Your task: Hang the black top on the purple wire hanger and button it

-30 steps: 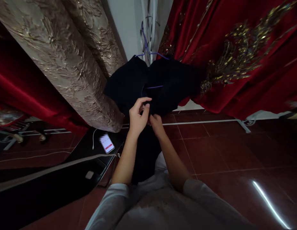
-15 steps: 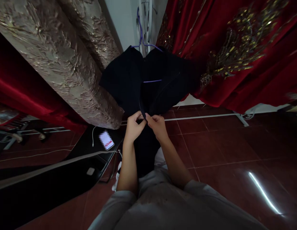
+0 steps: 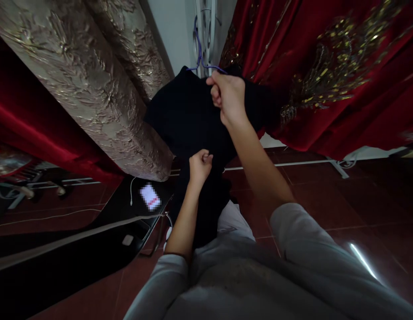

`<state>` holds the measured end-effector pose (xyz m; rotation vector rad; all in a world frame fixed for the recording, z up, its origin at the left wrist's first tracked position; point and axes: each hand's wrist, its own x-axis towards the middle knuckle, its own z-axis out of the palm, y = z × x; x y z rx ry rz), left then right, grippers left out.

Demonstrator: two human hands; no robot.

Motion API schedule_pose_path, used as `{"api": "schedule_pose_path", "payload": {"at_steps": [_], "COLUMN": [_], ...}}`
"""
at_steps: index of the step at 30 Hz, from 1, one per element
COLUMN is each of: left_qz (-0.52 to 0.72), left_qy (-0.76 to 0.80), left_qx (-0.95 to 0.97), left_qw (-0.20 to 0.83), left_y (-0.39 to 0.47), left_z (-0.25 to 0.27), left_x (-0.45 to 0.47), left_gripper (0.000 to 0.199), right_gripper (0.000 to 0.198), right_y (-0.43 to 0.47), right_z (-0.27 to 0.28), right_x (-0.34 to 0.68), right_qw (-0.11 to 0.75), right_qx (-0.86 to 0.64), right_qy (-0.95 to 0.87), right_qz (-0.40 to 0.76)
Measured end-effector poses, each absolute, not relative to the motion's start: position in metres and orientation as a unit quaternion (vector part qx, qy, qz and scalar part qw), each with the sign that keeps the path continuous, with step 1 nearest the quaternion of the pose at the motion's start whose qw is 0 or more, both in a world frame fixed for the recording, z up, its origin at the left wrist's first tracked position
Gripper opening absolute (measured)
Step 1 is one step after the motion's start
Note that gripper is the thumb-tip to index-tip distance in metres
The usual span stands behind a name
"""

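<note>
A dark navy jacket (image 3: pixel 186 111) hangs in front of me on a purple hanger (image 3: pixel 200 58). Its front looks closed, though the dark cloth hides the fastening. Up at the collar, my right hand (image 3: pixel 229 94) is closed in a pinch against the top of the jacket's front; whatever small part lies between the fingers is hidden. Lower down, my left hand (image 3: pixel 200 168) is closed on the jacket's front near its middle. Below the left hand, the dark cloth drapes down towards my lap.
To the left, a black table (image 3: pixel 93 253) holds a lit phone (image 3: pixel 149 197), a white cable and a small pale object (image 3: pixel 127 240). Textured beige fabric (image 3: pixel 103 89) hangs left, red sequined fabric (image 3: pixel 326 89) right. A white rack bar (image 3: pixel 286 165) runs low above the tiled floor.
My right hand has moved up from beside the left hand to the collar. The jacket's front, open in a V before, now looks closed. My left hand stays low, its fingers more tightly curled.
</note>
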<state>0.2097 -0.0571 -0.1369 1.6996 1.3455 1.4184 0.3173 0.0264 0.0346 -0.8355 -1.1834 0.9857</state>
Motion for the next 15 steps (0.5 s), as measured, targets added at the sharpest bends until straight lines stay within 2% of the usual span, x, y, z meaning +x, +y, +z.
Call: {"api": "schedule_pose_path", "payload": {"at_steps": [2, 5, 6, 8, 10, 13, 15], "left_qz": [0.525, 0.575, 0.606, 0.619, 0.597, 0.569, 0.581], "left_qy": [0.47, 0.418, 0.385, 0.349, 0.34, 0.345, 0.363], "left_qx": [0.661, 0.668, 0.673, 0.694, 0.723, 0.746, 0.727], "left_qw": [0.259, 0.22, 0.179, 0.118, 0.076, 0.006, -0.047], "left_y": [-0.046, -0.022, -0.012, 0.006, 0.018, 0.021, 0.024], "left_z": [-0.112, -0.057, -0.039, -0.007, 0.013, 0.027, 0.033], "left_x": [0.201, 0.184, 0.18, 0.177, 0.182, 0.187, 0.176], "left_gripper": [0.005, 0.038, 0.04, 0.032, 0.032, 0.037, 0.029], "right_gripper": [0.059, 0.056, 0.054, 0.049, 0.043, 0.038, 0.039], "right_y": [0.027, 0.015, 0.012, 0.01, 0.015, 0.024, 0.024], "right_z": [0.048, 0.048, 0.046, 0.04, 0.03, 0.003, -0.022], "right_x": [0.319, 0.326, 0.328, 0.331, 0.332, 0.328, 0.323], "right_qw": [0.646, 0.62, 0.607, 0.59, 0.596, 0.616, 0.595], "right_qx": [-0.352, -0.363, -0.366, -0.36, -0.351, -0.389, -0.436], "right_qy": [-0.536, -0.57, -0.584, -0.606, -0.619, -0.618, -0.626], "right_qz": [0.415, 0.398, 0.397, 0.393, 0.372, 0.295, 0.253]}}
